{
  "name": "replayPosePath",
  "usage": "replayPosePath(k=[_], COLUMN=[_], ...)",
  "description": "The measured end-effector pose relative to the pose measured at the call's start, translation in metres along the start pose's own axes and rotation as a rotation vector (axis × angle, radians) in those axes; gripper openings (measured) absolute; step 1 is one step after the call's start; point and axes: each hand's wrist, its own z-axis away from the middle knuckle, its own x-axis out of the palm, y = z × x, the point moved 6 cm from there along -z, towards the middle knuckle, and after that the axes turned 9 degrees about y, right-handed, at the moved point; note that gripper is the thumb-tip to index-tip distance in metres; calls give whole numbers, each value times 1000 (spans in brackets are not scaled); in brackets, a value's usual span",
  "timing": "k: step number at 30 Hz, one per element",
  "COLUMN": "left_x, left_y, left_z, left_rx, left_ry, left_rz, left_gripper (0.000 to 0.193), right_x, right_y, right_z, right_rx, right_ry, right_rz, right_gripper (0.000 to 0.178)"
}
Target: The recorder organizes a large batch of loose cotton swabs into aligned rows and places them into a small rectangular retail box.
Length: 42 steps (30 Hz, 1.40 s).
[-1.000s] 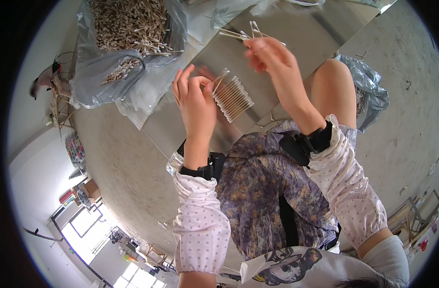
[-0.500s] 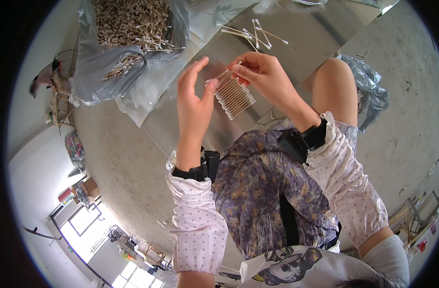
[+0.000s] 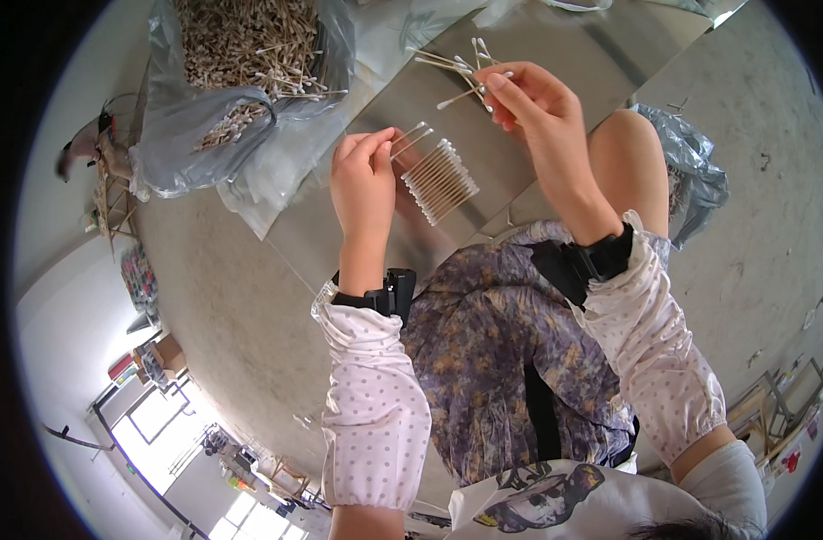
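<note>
A neat row of cotton swabs (image 3: pixel 440 184), with brown sticks and white tips, lies side by side on the shiny metal tabletop (image 3: pixel 384 261). Just left of the row, my left hand (image 3: pixel 362 171) pinches what look like two cotton swabs (image 3: pixel 411 141) by one end, their white tips pointing up and right. Farther up and to the right, my right hand (image 3: pixel 547 121) holds one cotton swab (image 3: pixel 461 95) between thumb and fingers. It is over or beside a loose heap of cotton swabs (image 3: pixel 447 62), which my fingers partly cover.
A grey plastic bag (image 3: pixel 164 117) filled with many swabs stands at the far left, on clear plastic sheeting (image 3: pixel 258 193). Another grey bag (image 3: pixel 704 180) sits beyond my bare knee (image 3: pixel 632 166) on the right. Concrete floor (image 3: pixel 213 297) surrounds the table.
My right hand has moved up and right to the loose heap and holds a swab there. My left hand's spread fingers have closed around swabs beside the row.
</note>
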Motion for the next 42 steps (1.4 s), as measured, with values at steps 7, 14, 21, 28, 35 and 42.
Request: replayPosePath(k=[7, 14, 21, 28, 35, 42], left_x=[1, -3, 10, 17, 13, 15], left_y=[8, 14, 15, 10, 14, 21], left_z=[19, 28, 31, 31, 27, 28], left_rx=[10, 10, 83, 17, 10, 128], left_ry=[-125, 6, -106, -170, -171, -139], left_rz=[141, 137, 24, 20, 12, -62], left_gripper=[21, 6, 9, 9, 7, 7], right_x=[-114, -226, -137, -77, -66, -66], right_y=[-80, -90, -61, -44, -36, -36], right_z=[36, 95, 127, 139, 143, 144], right_rx=[-197, -186, 52, 179, 237, 241], right_ry=[260, 388, 231, -18, -92, -68], right_rz=[65, 119, -46, -1, -4, 22], right_gripper=[26, 22, 19, 16, 17, 18])
